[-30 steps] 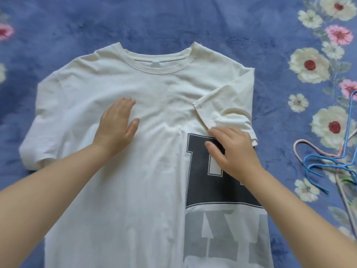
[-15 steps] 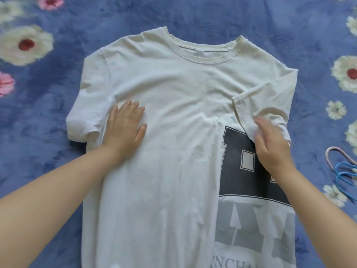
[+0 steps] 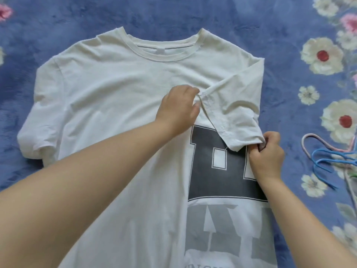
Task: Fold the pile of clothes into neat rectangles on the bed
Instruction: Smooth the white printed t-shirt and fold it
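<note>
T-shirt [image 3: 116, 97]: a white short-sleeved garment is laid flat, collar away from the person, on the bedcover [image 3: 193, 14]. A ribbed round collar [image 3: 162, 53] is seen at its far edge, with a small white tag inside.

Print [image 3: 218, 171]: a dark block with white-outlined shapes is shown on the right half of the T-shirt, where one side has been folded over the body; paler grey shapes are seen below it, nearer the person, and the tops of some letters are cut off by the picture's lower edge.

Right sleeve [image 3: 239, 109]: folded inward over the T-shirt's body, its hem lying slantwise across the top of the print; wrinkled near the armpit seam.

Left sleeve [image 3: 36, 132]: spread outward on the bedcover on the T-shirt's other side, its cuff slightly bunched.

Left hand [image 3: 178, 109]: reached across the T-shirt's middle; the sleeve's inner corner is pinched between curled fingers and thumb.

Right hand [image 3: 267, 153]: the sleeve's cuff corner, at the T-shirt's right edge, is gripped by curled fingers.

Bedcover: blue and plush, printed with white and pink flowers.

Hangers [image 3: 324, 157]: blue and pink ones are lain on the bedcover, right of the T-shirt and apart from it.

Containers: none can be made out.
</note>
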Motion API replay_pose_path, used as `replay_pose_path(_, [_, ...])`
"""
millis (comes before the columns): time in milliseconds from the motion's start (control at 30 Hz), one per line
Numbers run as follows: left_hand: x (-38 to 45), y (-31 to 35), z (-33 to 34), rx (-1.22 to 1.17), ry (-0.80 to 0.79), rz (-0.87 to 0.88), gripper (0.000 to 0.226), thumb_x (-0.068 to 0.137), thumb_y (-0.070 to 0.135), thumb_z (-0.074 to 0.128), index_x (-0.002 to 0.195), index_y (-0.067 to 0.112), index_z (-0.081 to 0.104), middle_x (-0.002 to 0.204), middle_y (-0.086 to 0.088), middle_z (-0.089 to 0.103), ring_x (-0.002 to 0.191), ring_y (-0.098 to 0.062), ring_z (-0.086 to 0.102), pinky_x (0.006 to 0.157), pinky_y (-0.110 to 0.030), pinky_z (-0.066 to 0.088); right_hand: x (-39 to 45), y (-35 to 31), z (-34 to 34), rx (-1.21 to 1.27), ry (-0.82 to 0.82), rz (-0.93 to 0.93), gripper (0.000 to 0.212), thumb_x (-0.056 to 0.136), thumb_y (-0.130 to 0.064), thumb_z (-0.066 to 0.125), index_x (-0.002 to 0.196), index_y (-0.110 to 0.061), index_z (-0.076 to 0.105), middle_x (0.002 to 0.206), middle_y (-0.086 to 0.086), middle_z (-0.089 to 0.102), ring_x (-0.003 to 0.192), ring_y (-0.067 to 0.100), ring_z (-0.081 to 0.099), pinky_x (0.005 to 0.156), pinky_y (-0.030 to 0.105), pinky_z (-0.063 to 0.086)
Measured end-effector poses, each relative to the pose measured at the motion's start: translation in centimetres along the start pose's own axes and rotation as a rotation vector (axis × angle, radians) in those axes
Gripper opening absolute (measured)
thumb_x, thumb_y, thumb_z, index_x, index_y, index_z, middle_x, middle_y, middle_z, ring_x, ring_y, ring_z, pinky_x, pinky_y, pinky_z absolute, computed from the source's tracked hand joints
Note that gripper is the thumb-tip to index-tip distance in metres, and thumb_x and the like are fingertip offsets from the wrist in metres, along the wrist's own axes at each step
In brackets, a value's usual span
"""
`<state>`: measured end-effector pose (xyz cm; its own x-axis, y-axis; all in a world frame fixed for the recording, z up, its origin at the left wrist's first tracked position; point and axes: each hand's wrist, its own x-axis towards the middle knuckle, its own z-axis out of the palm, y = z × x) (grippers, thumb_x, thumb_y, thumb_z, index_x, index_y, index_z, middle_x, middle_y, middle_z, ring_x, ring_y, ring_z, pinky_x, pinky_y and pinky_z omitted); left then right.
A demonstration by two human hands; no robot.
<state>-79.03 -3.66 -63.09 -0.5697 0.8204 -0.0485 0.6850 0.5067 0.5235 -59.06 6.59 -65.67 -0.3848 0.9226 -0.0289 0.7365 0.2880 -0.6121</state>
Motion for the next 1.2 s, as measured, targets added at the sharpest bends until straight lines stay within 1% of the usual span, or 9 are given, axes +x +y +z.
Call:
replay_pose_path(133, [6.6,4.8,1.5,-0.044,-0.060,-0.043,0.046,0.095,0.036,0.046,0.131,0.009,0.046,0.132,-0.008,0.049,0.124,-0.024,0.042,0.100,-0.030,0.033,-0.7,1.9,1.4,0.099,0.095,-0.105,0.022,0.076,-0.039,0.034,0.090,-0.022,0.036,0.070,0.016,0.049,0.065,0.039,0.053,0.058,0.026,0.017])
replay_pose_path(333, [13.7,10.5,4.2,-0.112,-0.259,-0.136,0.050,0.093,0.044,0.048,0.126,0.007,0.051,0.122,-0.007,0.058,0.112,-0.022,0.053,0.081,-0.022,0.039,-0.3,3.6,3.1,0.078,0.220,-0.364,0.015,0.072,-0.011,0.037,0.085,-0.017,0.035,0.085,-0.001,0.036,0.058,0.024,0.039,0.040,0.024,0.031])
replay_pose_path(400, [14.7,11.3,5.4,-0.088,-0.266,-0.115,0.029,0.095,0.035,0.046,0.095,0.009,0.060,0.095,-0.006,0.061,0.097,-0.022,0.054,0.063,-0.018,0.038,-0.1,3.7,3.2,0.075,0.232,-0.390,0.016,0.071,-0.010,0.039,0.085,-0.017,0.034,0.086,-0.001,0.035,0.057,0.024,0.041,0.036,0.024,0.033])
replay_pose_path(500, [15.4,10.9,6.4,-0.159,-0.217,-0.153,0.039,0.097,0.023,0.042,0.061,0.018,0.029,0.063,0.005,0.034,0.061,-0.012,0.037,0.046,-0.013,0.026,-0.6,3.8,2.8,0.107,0.238,-0.421,0.017,0.071,-0.007,0.040,0.084,-0.016,0.035,0.086,0.000,0.035,0.049,0.030,0.047,0.035,0.024,0.033])
replay_pose_path(667, [15.7,9.8,7.4,-0.095,-0.167,-0.053,0.034,0.098,0.026,0.042,0.066,0.021,0.030,0.070,0.005,0.041,0.072,-0.014,0.039,0.054,-0.019,0.028,-0.1,3.9,2.7,0.194,0.189,-0.249,0.016,0.068,-0.010,0.034,0.080,-0.019,0.038,0.072,0.011,0.049,0.060,0.020,0.037,0.049,0.030,0.027])
replay_pose_path(800, [15.0,10.2,5.9,-0.145,-0.204,-0.148,0.028,0.097,0.041,0.041,0.111,0.018,0.049,0.106,-0.007,0.056,0.089,-0.021,0.055,0.063,-0.024,0.038,1.1,4.1,2.1,0.337,0.019,-0.151,0.011,0.066,-0.001,0.043,0.073,-0.008,0.049,0.071,0.002,0.042,0.063,0.006,0.027,0.056,0.021,0.019])
replay_pose_path(933, [12.3,7.3,2.0,-0.097,-0.418,-0.298,0.021,0.090,0.037,0.055,0.089,0.016,0.053,0.071,0.001,0.046,0.062,-0.018,0.045,0.045,-0.019,0.033,1.5,4.4,0.6,0.474,-0.191,-0.035,0.003,0.066,-0.014,0.042,0.068,-0.016,0.043,0.071,-0.008,0.040,0.063,0.008,0.036,0.061,0.013,0.031])
replay_pose_path(1067, [9.2,3.0,-1.1,-0.516,-0.786,-0.497,0.014,0.078,0.007,0.065,0.090,0.013,0.063,0.080,0.000,0.066,0.071,-0.013,0.064,0.059,-0.018,0.055,2.2,4.1,-0.2,0.561,-0.314,0.078,0.035,0.074,-0.047,0.049,0.062,-0.014,0.046,0.068,-0.005,0.043,0.061,0.000,0.041,0.062,0.009,0.033])
replay_pose_path(1200, [7.3,1.9,-0.6,-0.924,-0.623,-0.605,0.010,0.089,0.006,0.050,0.093,0.012,0.057,0.074,-0.002,0.069,0.065,-0.011,0.069,0.061,-0.026,0.058,2.6,4.1,-0.2,0.560,-0.351,0.166,0.035,0.072,-0.020,0.076,0.059,-0.019,0.043,0.065,0.004,0.046,0.058,0.005,0.040,0.059,0.020,0.032])
